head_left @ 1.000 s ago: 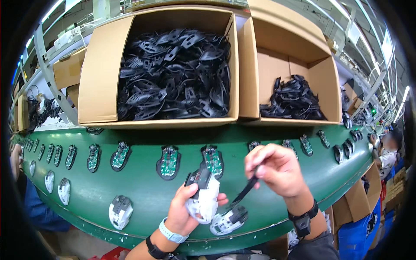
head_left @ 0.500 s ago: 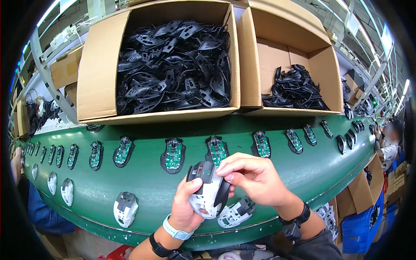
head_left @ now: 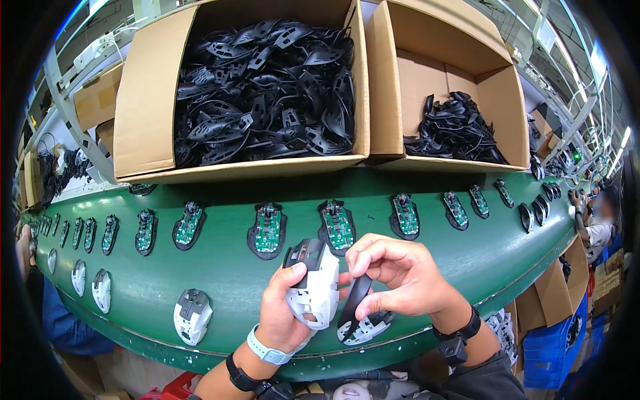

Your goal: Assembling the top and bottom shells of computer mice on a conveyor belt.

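My left hand [head_left: 280, 310] grips a white and black computer mouse shell [head_left: 319, 288], tilted upright above the green belt. Just to its right, my right hand [head_left: 403, 277] pinches a curved black side panel [head_left: 355, 303] between thumb and fingers. A narrow gap separates the panel from the shell's right side. Another white and black mouse shell [head_left: 373, 327] lies on the belt below my right hand, partly covered by the panel. To the left rests one more mouse shell [head_left: 193, 317].
Green circuit boards on black bases [head_left: 268, 230] stand in a row along the green belt [head_left: 233, 287]. Behind it are a large carton [head_left: 150, 100] of black plastic parts and a second carton [head_left: 383, 93] with fewer parts. A person [head_left: 599, 223] works at far right.
My right hand has drawn the black side panel away from the mouse shell, to the right. The panel lay against the shell before. My left hand still holds the shell.
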Motion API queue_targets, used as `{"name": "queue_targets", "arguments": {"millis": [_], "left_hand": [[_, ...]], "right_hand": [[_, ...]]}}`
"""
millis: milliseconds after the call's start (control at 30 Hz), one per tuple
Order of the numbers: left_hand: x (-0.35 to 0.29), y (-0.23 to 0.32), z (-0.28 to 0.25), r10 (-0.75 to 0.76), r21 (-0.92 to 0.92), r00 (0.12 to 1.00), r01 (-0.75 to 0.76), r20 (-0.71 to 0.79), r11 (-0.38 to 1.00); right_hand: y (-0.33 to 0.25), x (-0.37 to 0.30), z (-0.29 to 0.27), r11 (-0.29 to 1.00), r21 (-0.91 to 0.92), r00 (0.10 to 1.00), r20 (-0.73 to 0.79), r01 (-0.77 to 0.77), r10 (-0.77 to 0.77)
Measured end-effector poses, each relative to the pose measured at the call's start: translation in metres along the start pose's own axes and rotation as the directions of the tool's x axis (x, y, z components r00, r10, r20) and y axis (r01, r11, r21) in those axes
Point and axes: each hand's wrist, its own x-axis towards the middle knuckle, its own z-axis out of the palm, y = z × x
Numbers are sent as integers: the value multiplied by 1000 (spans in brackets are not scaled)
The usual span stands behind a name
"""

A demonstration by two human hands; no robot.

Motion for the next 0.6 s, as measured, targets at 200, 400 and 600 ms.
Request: {"name": "queue_targets", "arguments": {"millis": [200,400,600], "left_hand": [[0,1,-2,-15,59,1000,15,-8,998],[0,2,0,-39,63,998,36,52,997],[-5,17,2,-317,203,934,282,163,938]], "right_hand": [[5,8,-4,944,-326,998,-12,54,-61],[21,12,-15,788,-557,963,96,262,-252],[24,14,-13,947,-290,927,376,139,-21]]}}
